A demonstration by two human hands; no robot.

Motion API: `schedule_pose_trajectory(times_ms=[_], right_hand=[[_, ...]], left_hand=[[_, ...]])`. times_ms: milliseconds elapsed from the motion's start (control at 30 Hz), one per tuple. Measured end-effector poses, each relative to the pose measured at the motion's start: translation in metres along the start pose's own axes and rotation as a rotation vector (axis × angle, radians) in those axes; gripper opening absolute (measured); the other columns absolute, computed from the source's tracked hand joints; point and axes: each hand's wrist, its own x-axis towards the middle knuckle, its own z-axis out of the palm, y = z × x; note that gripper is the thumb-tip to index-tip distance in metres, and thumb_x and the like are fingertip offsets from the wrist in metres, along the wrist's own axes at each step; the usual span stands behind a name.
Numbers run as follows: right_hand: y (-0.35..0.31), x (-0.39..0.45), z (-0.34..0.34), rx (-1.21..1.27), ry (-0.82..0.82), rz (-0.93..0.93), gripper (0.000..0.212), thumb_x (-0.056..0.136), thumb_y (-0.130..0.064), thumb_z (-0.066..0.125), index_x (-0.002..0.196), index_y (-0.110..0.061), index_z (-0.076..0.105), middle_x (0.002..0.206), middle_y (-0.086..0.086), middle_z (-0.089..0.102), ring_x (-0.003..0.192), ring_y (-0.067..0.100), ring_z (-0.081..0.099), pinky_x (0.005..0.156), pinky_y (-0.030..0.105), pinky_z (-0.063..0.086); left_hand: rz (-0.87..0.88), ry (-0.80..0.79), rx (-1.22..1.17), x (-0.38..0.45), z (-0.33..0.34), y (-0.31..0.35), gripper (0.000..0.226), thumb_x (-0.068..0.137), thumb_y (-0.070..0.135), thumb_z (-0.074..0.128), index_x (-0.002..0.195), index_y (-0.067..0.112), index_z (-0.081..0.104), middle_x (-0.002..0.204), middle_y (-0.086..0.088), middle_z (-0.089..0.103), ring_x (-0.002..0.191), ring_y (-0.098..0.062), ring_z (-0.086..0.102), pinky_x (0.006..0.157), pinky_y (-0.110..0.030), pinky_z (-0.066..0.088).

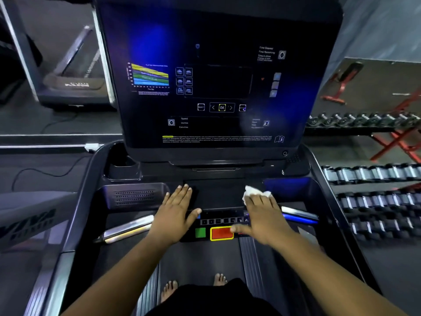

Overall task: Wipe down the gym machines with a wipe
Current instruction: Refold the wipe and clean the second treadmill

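Wipe (255, 193), white, crumpled: we press it under our right hand (262, 215), fingers flat, on the treadmill console (216, 195). Our left hand (175, 208) rests flat, holding nothing.

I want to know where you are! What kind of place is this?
Most likely a gym. The person stands on a treadmill with a big console screen, racks of dumbbells line the right side, and a red weight bench stands farther back.
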Motion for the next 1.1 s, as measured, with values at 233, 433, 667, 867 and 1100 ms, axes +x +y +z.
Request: schedule_pose_trajectory(times_ms=[233, 433, 667, 867, 1100], right_hand=[[0.007, 0.028, -0.006, 0.093, -0.081, 0.035, 0.141, 0.054, -0.103, 0.004, 0.159, -0.010, 0.016, 0.169, 0.013, 0.005, 0.156, 0.024, -0.002, 0.124, 0.050, -0.008], [-0.035, -0.003, -0.006, 0.166, -0.049, -0.044, 0.146, 0.048, -0.106, 0.010, 0.161, -0.014, 0.009, 0.168, 0.008, 0.010, 0.155, 0.025, 0.006, 0.125, 0.041, 0.005], [-0.125, 0.026, -0.020, 0.212, -0.018, -0.306, 0.129, 0.059, -0.098, 0.028, 0.158, -0.016, 0.024, 0.165, 0.001, 0.023, 0.147, 0.024, 0.022, 0.120, 0.044, 0.021], [-0.106, 0.015, -0.010, 0.362, -0.043, -0.370, 0.109, 0.069, -0.091, 0.035, 0.159, -0.031, 0.022, 0.166, -0.011, 0.019, 0.149, 0.012, 0.012, 0.118, 0.034, 0.013], [-0.144, 0.067, -0.026, 0.247, -0.179, -0.396, 0.116, 0.079, -0.082, 0.051, 0.162, -0.021, -0.003, 0.169, -0.004, -0.010, 0.155, 0.014, -0.006, 0.125, 0.037, 0.004]], left_hand=[[0.009, -0.024, 0.022, -0.003, -0.003, 0.000, 0.117, 0.075, 0.088, -0.017, 0.163, 0.018, 0.012, 0.170, 0.004, 0.002, 0.157, -0.013, 0.000, 0.125, -0.033, -0.005], [0.064, -0.026, -0.015, -0.007, -0.005, -0.027, 0.109, 0.079, 0.092, -0.001, 0.163, 0.024, -0.001, 0.167, 0.008, -0.016, 0.155, -0.011, -0.008, 0.126, -0.038, 0.002], [-0.034, -0.104, 0.049, -0.017, -0.011, -0.057, 0.132, 0.062, 0.104, -0.002, 0.162, 0.018, -0.009, 0.164, 0.006, -0.018, 0.156, -0.012, -0.009, 0.126, -0.044, 0.000], [0.005, -0.081, 0.046, -0.014, -0.012, -0.064, 0.132, 0.064, 0.103, 0.001, 0.161, 0.015, -0.010, 0.162, 0.007, -0.020, 0.152, -0.008, -0.013, 0.125, -0.039, -0.006], [-0.027, -0.039, 0.009, -0.014, -0.009, -0.070, 0.135, 0.065, 0.099, 0.023, 0.160, 0.009, -0.012, 0.165, -0.001, -0.022, 0.153, -0.014, -0.017, 0.128, -0.047, -0.003]])
